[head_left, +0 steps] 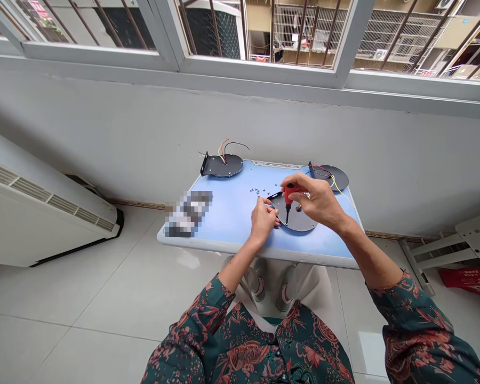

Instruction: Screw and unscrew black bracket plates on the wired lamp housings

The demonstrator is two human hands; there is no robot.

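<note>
My right hand (316,197) grips a red-handled screwdriver (288,197). Its dark shaft points straight down, with the tip at a screw near the front-left rim of a black round metal plate (300,221). The plate lies on the blue tabletop (224,213), and coloured wires at its middle are partly covered by my right hand. At the plate's left edge, beside its slotted bracket, my left hand (264,218) is closed on the rim with bent fingers. Several small screws (258,191) are scattered just behind my left hand.
Two more black round plates with brackets and loose wires rest at the table's back left (226,165) and back right (336,178). A blurred patch (190,213) covers something at the left. Behind the table stands a white wall (144,117) below barred windows.
</note>
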